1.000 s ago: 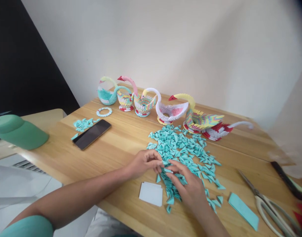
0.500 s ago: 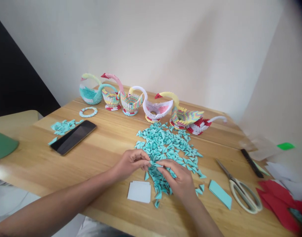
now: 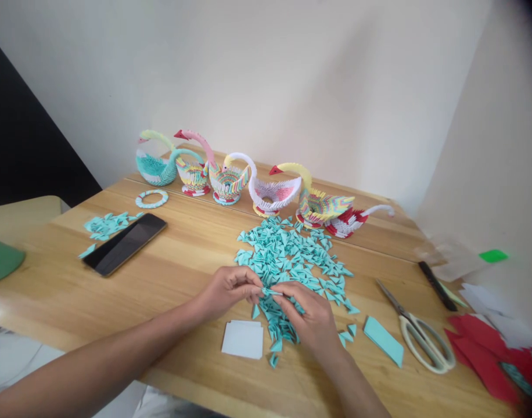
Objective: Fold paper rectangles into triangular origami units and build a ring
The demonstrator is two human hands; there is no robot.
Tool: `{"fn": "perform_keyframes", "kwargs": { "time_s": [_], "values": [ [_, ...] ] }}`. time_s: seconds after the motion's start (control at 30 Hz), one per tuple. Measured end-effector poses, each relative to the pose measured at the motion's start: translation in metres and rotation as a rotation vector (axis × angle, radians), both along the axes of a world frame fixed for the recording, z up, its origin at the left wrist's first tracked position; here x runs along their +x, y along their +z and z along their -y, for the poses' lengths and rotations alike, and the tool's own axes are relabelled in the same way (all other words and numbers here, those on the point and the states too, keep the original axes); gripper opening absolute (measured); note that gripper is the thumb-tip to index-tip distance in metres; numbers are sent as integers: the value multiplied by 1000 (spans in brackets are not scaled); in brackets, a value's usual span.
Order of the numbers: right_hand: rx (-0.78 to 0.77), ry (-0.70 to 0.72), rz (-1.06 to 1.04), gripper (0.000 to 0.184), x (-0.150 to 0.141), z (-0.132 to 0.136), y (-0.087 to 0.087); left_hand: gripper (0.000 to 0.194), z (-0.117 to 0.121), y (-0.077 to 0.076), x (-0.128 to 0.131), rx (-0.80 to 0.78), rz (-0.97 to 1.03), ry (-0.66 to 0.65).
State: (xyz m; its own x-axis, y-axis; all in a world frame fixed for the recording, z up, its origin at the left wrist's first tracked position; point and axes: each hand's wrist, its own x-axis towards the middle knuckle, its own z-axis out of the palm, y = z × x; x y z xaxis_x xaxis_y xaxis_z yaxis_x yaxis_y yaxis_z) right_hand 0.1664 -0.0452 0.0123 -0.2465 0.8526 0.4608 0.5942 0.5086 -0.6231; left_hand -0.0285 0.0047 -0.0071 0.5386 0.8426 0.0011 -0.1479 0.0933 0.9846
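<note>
Between my two hands is a small turquoise folded paper piece [image 3: 270,291], pinched at both ends. My left hand [image 3: 234,290] closes on its left side with thumb and forefinger. From the right, my right hand [image 3: 307,310] grips the other end, fingers bent together. Fingertips cover much of the piece, so its exact folds are hard to make out. Just behind and beneath the hands spreads a large pile of turquoise folded paper triangles [image 3: 287,249]. A stack of white paper rectangles [image 3: 243,339] lies nearer to me, below my left hand.
Several folded-paper swans [image 3: 275,194] stand along the back. On the left are a phone [image 3: 124,244], a paper ring [image 3: 151,199] and more turquoise pieces [image 3: 107,225]. To the right lie turquoise paper strips [image 3: 383,341], scissors [image 3: 416,331], a black bar-shaped object [image 3: 437,285] and red paper [image 3: 484,354].
The view has shifted slightly, so everything sits a little further left. Both hands keep their pinch on the turquoise piece, with only small finger movement.
</note>
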Motion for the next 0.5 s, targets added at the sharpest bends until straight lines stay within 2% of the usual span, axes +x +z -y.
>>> {"fn": "perform_keyframes", "kwargs": {
  "time_s": [0.33,0.43,0.5],
  "values": [
    [42,50,45,18,-1,1,-8,31,3,-4,2,-41,-20,-2],
    [-21,28,-21,17,-1,1,-5,33,2,-3,2,-81,18,-7],
    [-140,-19,-96,16,0,0,-3,34,1,-2,1,-92,52,-8]
  ]
}}
